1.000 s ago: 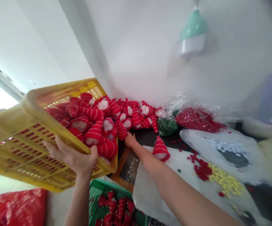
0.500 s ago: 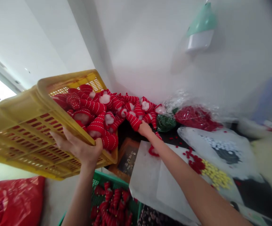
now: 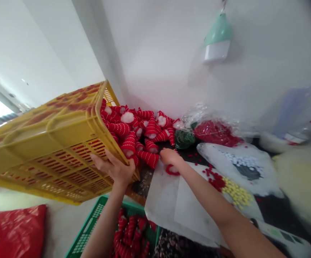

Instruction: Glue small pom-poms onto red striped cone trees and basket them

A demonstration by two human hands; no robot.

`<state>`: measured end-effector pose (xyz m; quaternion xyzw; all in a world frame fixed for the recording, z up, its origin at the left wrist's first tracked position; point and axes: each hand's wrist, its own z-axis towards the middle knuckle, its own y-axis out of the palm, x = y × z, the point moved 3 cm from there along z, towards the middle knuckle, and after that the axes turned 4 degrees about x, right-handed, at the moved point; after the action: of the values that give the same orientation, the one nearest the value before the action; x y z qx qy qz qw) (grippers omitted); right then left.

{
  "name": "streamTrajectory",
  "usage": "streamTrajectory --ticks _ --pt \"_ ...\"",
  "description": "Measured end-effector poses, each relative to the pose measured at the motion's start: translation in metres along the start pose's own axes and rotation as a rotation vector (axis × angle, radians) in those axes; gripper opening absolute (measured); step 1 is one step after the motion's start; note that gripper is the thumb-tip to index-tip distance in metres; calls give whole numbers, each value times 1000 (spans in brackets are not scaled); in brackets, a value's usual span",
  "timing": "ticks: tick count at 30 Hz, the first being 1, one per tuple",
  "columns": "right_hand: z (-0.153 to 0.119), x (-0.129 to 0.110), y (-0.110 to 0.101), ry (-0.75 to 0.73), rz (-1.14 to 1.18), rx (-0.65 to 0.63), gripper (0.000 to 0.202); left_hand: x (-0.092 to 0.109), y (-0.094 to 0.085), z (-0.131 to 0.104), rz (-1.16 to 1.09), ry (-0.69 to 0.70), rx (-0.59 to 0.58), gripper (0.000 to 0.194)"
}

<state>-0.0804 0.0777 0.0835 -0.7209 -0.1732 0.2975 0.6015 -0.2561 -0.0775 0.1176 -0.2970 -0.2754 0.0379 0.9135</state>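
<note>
Looks like your left hand (image 3: 115, 170) is clamped on the yellow crate (image 3: 50, 138) to hold it tipped, letting red striped cones (image 3: 150, 128) heap onto the counter (image 3: 276, 211) near your curled right hand (image 3: 168, 157), grip contents unclear tbh.

Crate (image 3: 71, 138) left, cones (image 3: 150, 160) inside and beside it, paper (image 3: 164, 197) right, basket (image 3: 91, 219) in front
</note>
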Motion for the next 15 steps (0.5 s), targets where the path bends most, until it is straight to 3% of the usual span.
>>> streamTrajectory --ticks 3,8,13,15 --pt "-6 -2 -3 15 1 30 34 2 -2 6 81 23 214 108" --pt "-33 16 -15 42 25 92 31 2 -10 1 57 164 276 107" --pt "-88 67 -32 179 25 158 31 -2 -10 -39 -26 429 433 92" --pt "-115 88 -36 244 26 181 32 3 1 -59 -117 561 363 72"
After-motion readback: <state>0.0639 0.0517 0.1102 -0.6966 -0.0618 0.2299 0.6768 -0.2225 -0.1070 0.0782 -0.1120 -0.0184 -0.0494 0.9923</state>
